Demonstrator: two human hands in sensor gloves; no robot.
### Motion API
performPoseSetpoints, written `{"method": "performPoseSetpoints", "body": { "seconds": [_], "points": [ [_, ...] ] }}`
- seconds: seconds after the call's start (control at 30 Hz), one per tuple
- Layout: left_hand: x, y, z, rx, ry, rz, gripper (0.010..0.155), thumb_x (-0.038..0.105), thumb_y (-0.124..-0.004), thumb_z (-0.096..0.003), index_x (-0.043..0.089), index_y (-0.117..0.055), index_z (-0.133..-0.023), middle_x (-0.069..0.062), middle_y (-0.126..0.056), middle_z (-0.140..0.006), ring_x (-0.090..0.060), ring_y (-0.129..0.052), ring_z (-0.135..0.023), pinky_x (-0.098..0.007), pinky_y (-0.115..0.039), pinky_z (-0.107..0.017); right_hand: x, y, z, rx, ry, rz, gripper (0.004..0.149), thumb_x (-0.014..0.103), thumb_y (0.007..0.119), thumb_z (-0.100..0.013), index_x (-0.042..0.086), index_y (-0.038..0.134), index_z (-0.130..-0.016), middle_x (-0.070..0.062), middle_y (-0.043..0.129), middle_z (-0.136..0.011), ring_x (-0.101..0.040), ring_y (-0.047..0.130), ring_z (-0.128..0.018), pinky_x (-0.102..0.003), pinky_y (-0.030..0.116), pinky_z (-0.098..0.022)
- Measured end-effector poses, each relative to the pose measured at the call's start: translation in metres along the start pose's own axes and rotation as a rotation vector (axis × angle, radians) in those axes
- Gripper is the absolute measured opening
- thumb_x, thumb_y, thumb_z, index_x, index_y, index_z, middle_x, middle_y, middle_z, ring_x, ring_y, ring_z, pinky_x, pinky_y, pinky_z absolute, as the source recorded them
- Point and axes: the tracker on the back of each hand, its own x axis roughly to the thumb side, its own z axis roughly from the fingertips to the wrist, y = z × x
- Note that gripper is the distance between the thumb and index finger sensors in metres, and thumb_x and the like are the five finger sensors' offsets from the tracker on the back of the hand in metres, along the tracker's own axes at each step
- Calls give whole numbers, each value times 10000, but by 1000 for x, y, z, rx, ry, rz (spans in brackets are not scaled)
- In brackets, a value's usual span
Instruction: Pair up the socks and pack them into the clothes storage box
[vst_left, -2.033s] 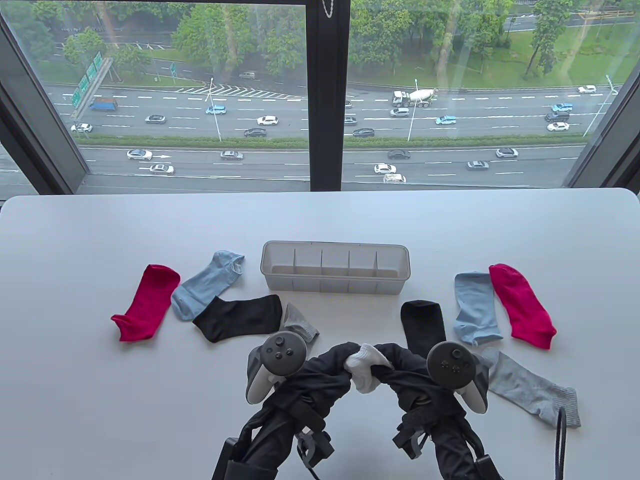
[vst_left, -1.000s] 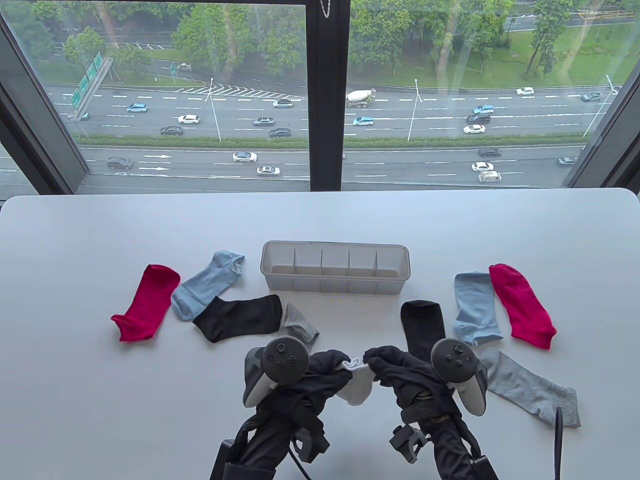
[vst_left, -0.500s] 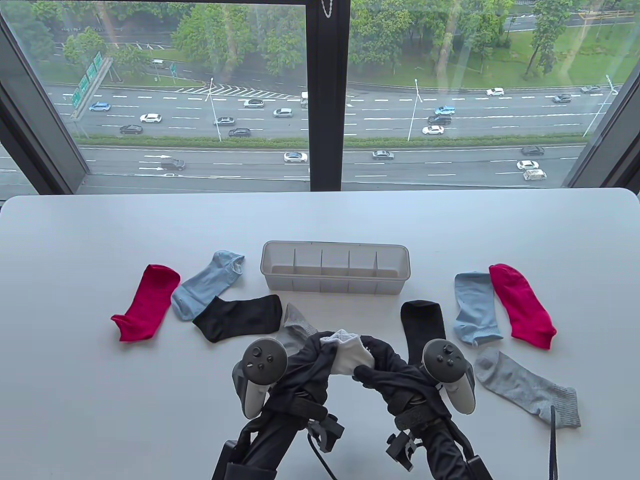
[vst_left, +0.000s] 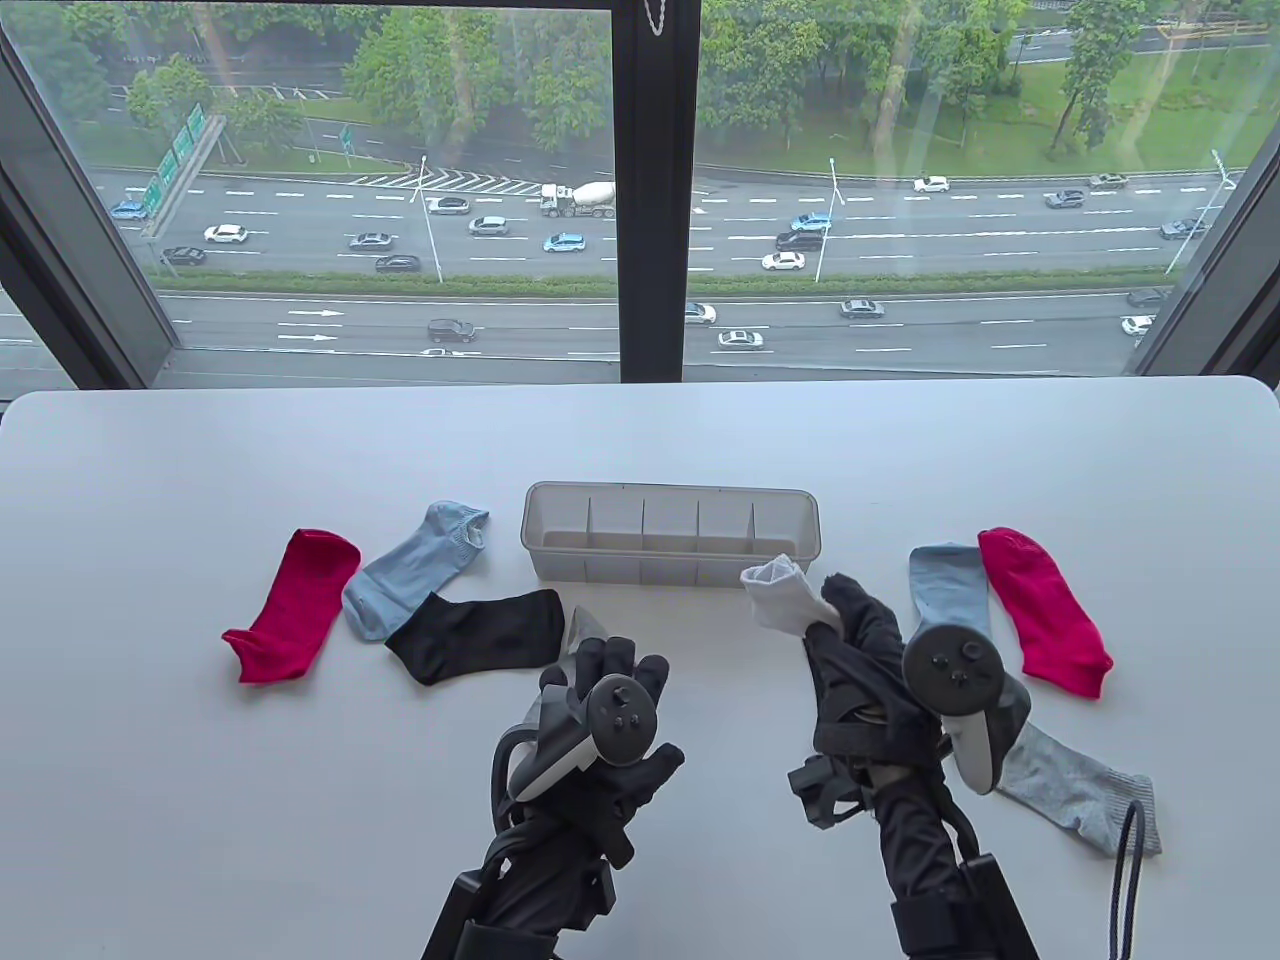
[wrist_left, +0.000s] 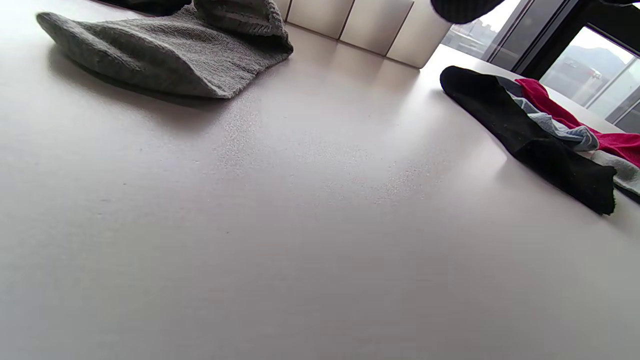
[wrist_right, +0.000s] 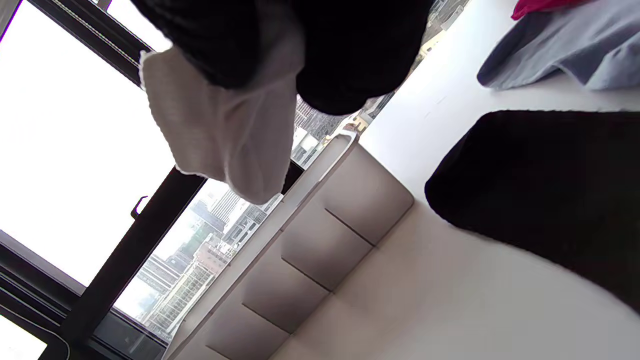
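Left hand (vst_left: 600, 715) has let go, fingers now spread, holding nothing. White sock bundle (vst_left: 778, 592) is now pinched in right hand (vst_left: 862, 655) alone, lifted fwd to just short of the storage box (vst_left: 670, 492). Pairing looks done; drop-in next, prob. rightmost compartment.

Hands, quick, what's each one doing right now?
Left hand: open, fingers spread, holding nothing.
Right hand: grips the white sock bundle.

Looks like an office or test room on a high floor: a plain white rounded table (vst_left: 200, 480) stands by a big dark-framed window (vst_left: 650, 190), w/ a busy multi-lane highway (vst_left: 900, 260) and green trees (vst_left: 450, 60) far below outside.
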Motion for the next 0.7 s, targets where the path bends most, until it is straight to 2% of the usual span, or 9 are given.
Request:
{"method": "performPoseSetpoints", "body": {
  "seconds": [0.07,0.13,0.23,0.43,0.53,0.6,0.67,0.7],
  "points": [
    [1,1,0,22,-27,16,746,479,-586,-539,351,-50,-1042,64,148,-1099,-202,213,-1048,-570,100,-723,15,-7,-20,-84,39,175,589,347,783,-568,161,524,-1063,-171,742,-1001,-200,918,-782,-354,829,-633],
    [3,3,-1,18,-35,20,739,475,-581,-542,350,-53,-1043,62,148,-1100,-204,213,-1047,-571,100,-722,27,-9,-43,-143,38,274,586,381,805,-541,157,570,-1029,-162,815,-935,-163,967,-713,-333,864,-585],
    [5,4,-2,15,-43,29,734,471,-577,-543,348,-55,-1044,58,147,-1101,-207,211,-1048,-571,98,-723,38,0,-71,-133,89,354,574,425,803,-538,177,601,-1014,-130,851,-902,-134,979,-672,-320,871,-559],
    [3,6,-7,0,-45,69,724,460,-569,-547,342,-67,-1056,43,131,-1111,-223,194,-1056,-579,90,-723,30,38,-106,-86,151,566,555,483,771,-550,234,617,-1021,-63,828,-936,-139,914,-747,-337,805,-637],
    [2,5,-8,-10,-56,84,720,459,-565,-549,345,-65,-1053,41,131,-1111,-227,193,-1055,-582,87,-722,18,56,-114,-38,173,550,538,489,731,-569,252,623,-1040,-78,731,-1023,-230,786,-873,-406,703,-714],
    [0,5,-8,-16,-50,89,719,459,-564,-550,344,-62,-1052,45,135,-1109,-223,197,-1054,-581,90,-722,11,63,-118,81,183,561,501,485,613,-597,258,645,-1043,-132,600,-1131,-338,626,-991,-484,607,-755],
    [-1,5,-8,-13,-45,94,720,458,-564,-549,343,-60,-1050,49,139,-1106,-218,200,-1052,-580,92,-721,9,62,-117,124,157,535,529,461,590,-605,246,560,-1088,-164,460,-1189,-371,493,-1056,-527,519,-784],
    [-1,5,-8,-12,-43,96,720,458,-564,-549,344,-59,-1049,51,140,-1105,-218,201,-1052,-579,92,-721,9,60,-115,104,137,525,544,450,596,-600,261,517,-1105,-169,422,-1202,-385,449,-1071,-531,497,-791]
  ]
}}
